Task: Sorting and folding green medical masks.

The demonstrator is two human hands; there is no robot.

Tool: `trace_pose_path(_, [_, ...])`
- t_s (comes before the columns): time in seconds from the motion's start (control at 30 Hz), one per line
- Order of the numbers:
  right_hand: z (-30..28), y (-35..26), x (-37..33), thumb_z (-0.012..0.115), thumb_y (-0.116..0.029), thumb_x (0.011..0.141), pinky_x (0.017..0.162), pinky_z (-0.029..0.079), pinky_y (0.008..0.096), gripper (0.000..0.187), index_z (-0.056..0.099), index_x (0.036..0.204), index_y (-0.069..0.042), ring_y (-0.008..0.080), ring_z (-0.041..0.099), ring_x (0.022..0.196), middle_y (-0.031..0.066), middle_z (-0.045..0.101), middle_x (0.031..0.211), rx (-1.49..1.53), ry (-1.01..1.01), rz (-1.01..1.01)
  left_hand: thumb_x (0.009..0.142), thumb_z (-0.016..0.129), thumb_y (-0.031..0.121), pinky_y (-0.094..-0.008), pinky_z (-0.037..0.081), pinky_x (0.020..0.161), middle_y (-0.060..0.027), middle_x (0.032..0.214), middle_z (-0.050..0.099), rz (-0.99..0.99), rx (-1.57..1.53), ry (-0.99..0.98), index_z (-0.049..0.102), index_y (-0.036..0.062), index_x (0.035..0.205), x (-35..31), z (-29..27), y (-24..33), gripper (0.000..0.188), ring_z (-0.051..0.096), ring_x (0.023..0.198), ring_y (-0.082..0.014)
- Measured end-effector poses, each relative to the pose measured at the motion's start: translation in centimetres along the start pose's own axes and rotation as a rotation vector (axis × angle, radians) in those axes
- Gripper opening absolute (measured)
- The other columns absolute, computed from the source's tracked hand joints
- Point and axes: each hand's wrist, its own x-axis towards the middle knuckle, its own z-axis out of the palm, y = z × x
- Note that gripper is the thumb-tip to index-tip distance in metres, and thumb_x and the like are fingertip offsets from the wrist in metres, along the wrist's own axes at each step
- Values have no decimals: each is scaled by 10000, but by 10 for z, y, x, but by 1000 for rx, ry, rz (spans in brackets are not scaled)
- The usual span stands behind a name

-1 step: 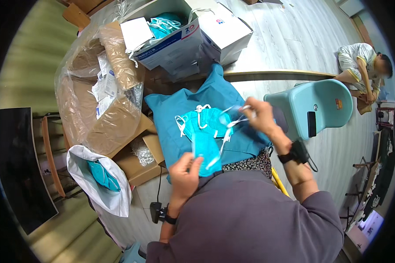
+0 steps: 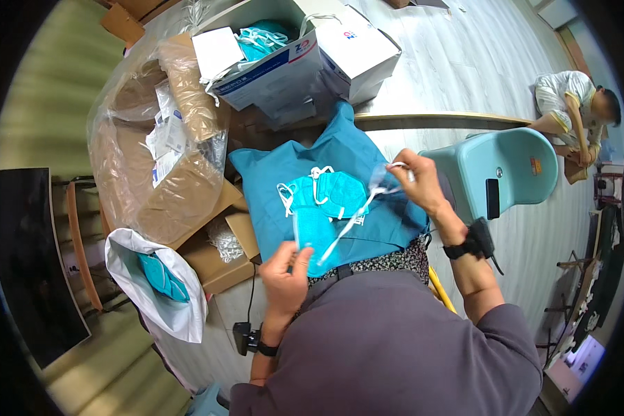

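A teal face mask (image 2: pixel 313 239) is pinched by its near left edge between the thumb and fingers of my left hand (image 2: pixel 284 276). White straps (image 2: pixel 350 227) stretch from this mask up to my right hand (image 2: pixel 421 182), whose fingers are closed on them. A blurred, clear-looking piece hangs by the right fingertips; I cannot make out what it is. More teal masks (image 2: pixel 343 194) with white ear straps lie just beyond, on a dark teal cloth (image 2: pixel 270 163) spread over my lap.
An open white carton (image 2: pixel 270 83) holding teal masks stands ahead. At left are a plastic-lined cardboard box (image 2: pixel 128 180), a small box of white straps (image 2: pixel 225 243) and a white bag (image 2: pixel 128 291) with masks. A phone (image 2: pixel 492 197) rests on a mint stool (image 2: pixel 457 173). Another person (image 2: pixel 565 107) sits far right.
My right hand has shifted slightly right, drawing the straps into a longer line. My left hand and the held mask have moved a little left.
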Motion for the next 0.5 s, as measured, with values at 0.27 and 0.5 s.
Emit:
trace_pose_path(0.27, [63,-90,-22,650,-206,908,747,484,297,171,639,970,-47,139,593,813,59,637,852,567,-262,134,948,506,66,-388,422,542,-144,702,562,254,203,73,529,-12,988,19,11,4,91,550,575,-282])
trace_pose_path(0.5, [84,-107,-34,582,-283,985,667,447,267,276,612,1021,-11,82,531,744,8,630,838,936,-853,470,942,558,77,-409,468,598,-189,832,633,329,333,335,559,-24,1071,20,28,-8,164,624,687,-333])
